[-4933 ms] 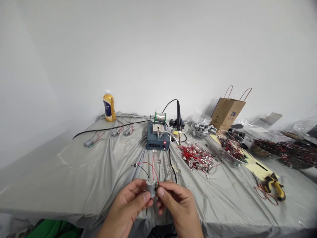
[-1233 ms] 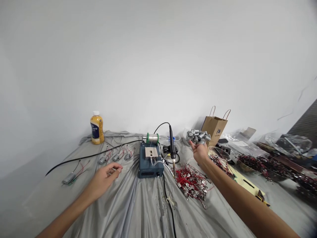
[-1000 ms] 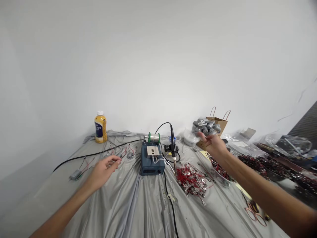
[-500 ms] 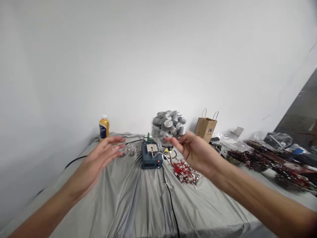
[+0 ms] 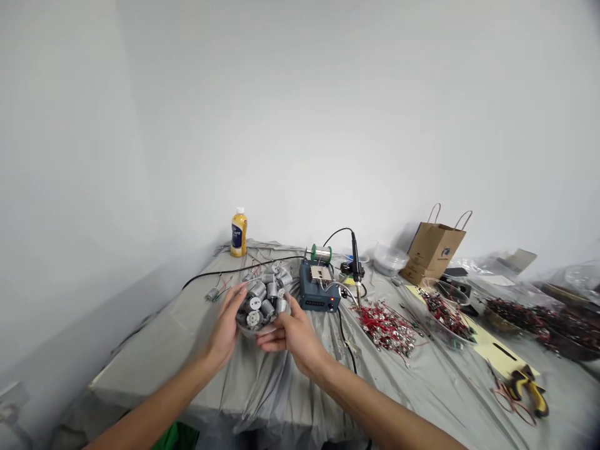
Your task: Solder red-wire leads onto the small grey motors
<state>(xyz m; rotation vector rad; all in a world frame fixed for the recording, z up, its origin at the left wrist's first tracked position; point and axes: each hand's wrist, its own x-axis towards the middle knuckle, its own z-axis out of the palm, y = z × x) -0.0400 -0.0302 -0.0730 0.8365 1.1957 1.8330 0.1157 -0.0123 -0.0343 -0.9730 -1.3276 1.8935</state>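
Observation:
A clear bowl heaped with small silver motors is held between both hands, low over the cloth-covered table. My left hand wraps the bowl's left side. On its right side my right hand grips the rim, with fingers reaching under the bowl. Just behind the bowl lie a few loose motors with thin wires. To the right stands a blue soldering station with a lit red light and a solder spool behind it.
An upright soldering iron stands beside a pile of red wired parts. Farther right are a bowl of parts, a paper bag, pliers and scissors. A yellow bottle stands at the back; black cables cross the cloth.
The motor-filled bowl has moved left and down, from my right hand's hold alone to both hands. My left hand has closed on it. The view has shifted, showing more of the table's right side.

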